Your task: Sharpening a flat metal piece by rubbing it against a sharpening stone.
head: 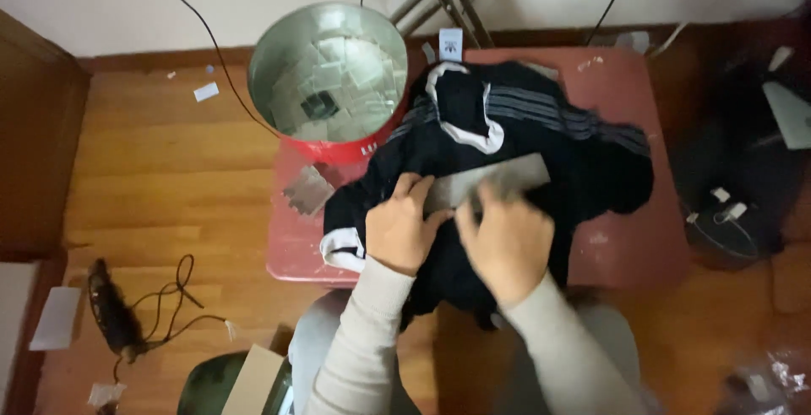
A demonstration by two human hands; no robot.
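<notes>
The left hand [399, 227] and the right hand [505, 242] rest side by side on a black garment [524, 136], a soft knit with grey stripes along one sleeve and white ribbed trim at the collar and cuff. The garment lies crumpled on a small reddish desk [629, 246] with a worn, scuffed top, spreading from under both hands away from the person.

Left hand: fingers curled and pressed together, pinching the near end of a flat, grey, rectangular card [490, 180]. Right hand: fingers bent down over the same card; motion blur hides the exact grip, so whether it pinches or only presses cannot be told. The card extends beyond the fingertips of both hands, lying on the cloth.

Beyond the left hand stands a round metal tin [279, 60], shiny inside with a red outer wall, holding small clear plastic packets [346, 77]. Just beside the tin, left of the left hand, one flat packet [307, 189] lies on the desk. Both forearms wear pale, fine-knit sleeves.
</notes>
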